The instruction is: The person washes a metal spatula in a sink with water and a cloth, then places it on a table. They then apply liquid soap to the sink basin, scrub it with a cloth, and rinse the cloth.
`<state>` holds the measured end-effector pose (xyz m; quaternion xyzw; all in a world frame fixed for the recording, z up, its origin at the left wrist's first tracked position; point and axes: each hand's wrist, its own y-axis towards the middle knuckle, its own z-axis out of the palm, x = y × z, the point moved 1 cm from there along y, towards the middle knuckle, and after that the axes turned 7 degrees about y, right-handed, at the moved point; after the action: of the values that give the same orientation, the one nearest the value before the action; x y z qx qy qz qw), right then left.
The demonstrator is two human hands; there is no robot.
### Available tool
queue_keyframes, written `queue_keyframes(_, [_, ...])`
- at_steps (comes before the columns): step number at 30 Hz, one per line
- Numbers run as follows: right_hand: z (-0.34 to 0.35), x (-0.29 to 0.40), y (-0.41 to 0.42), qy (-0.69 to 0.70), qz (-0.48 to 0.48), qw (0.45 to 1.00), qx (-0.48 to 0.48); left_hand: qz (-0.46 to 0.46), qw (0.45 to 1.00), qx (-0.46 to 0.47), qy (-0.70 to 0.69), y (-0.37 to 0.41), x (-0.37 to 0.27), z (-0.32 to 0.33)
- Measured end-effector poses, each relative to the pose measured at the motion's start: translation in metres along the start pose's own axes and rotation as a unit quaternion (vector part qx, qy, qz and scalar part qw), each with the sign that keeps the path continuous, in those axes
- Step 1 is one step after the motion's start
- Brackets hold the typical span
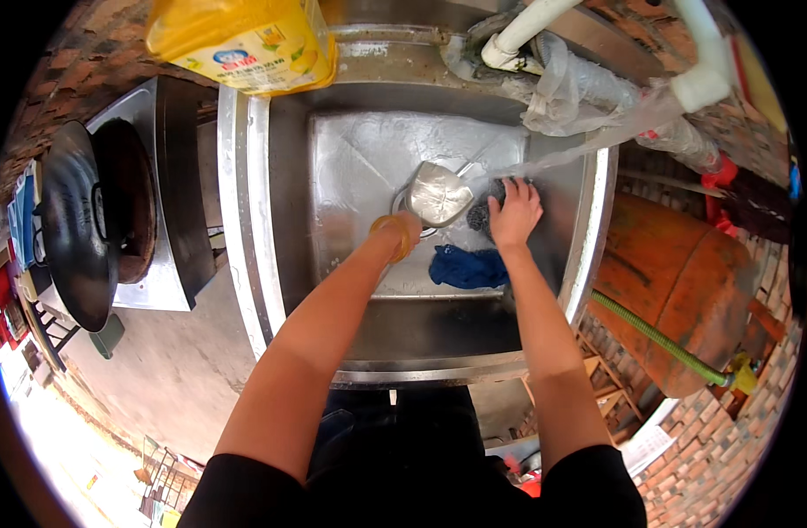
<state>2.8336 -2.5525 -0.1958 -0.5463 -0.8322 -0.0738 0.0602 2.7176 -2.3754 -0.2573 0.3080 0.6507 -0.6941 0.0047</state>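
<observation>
Inside the stainless steel sink (350,158), my left hand (406,231) holds the handle of a metal ladle or scoop, its shiny bowl (437,195) lying beyond my fingers. A yellow bangle circles that wrist. Part of another round metal utensil shows beneath the bowl. My right hand (517,212) rests over a dark mesh scourer (480,216), fingers slightly spread; whether they grip it is hidden. A wet blue cloth (468,267) lies just below, towards me. From the white pipe (697,89) at upper right, water streams into the sink near my right hand.
A large yellow detergent bottle (245,46) stands at the sink's back left corner. Left of the sink is a stove (179,198) with a black wok (77,224) tilted upright. Plastic-wrapped piping (594,89) runs behind right. An orange gas cylinder (674,284) with a green hose (660,338) lies right.
</observation>
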Motion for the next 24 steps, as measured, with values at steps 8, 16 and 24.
queue_keyframes(8, [0.006, 0.034, 0.016, 0.218, 0.038, 0.972, 0.074, 0.073, 0.922, 0.131, -0.357, -0.052, -0.090, -0.018])
queue_keyframes(16, [-0.050, 0.029, 0.046, 0.181, -0.063, 0.970, 0.151, 0.062, 0.958, 0.039, -0.279, -0.115, -0.134, -0.017])
queue_keyframes(24, [-0.067, 0.056, 0.056, 0.158, 0.141, 0.973, -0.087, 0.074, 0.946, 0.006, -0.315, -0.117, -0.158, -0.019])
